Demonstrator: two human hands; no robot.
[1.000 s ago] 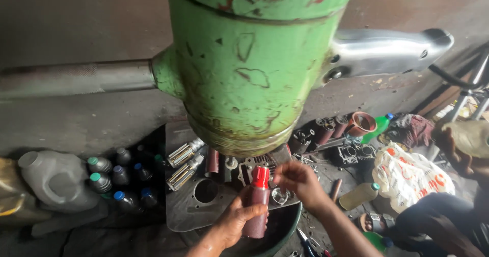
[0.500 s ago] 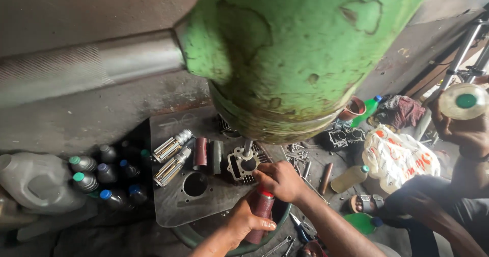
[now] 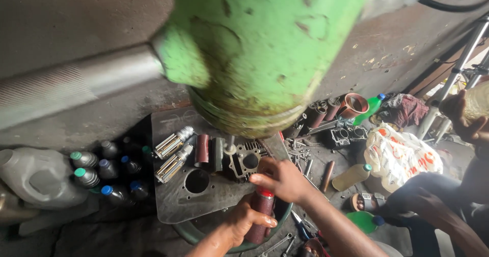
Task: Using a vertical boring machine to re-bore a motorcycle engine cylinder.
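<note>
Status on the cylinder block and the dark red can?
Done: finned cylinder block sits on the metal plate under the green machine head. In hand: left hand grips the dark red can; right hand covers its cap. Left: nothing visibly applied yet.

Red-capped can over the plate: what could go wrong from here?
1. The left hand holds the red-capped can and the right hand covers its cap; spray could hit the finned cylinder or the fingers.
2. The green machine head hangs close above both hands, so lifting could knock knuckles.
3. Loose sleeves and honing tools crowd the steel plate; an elbow could sweep them off.
</note>
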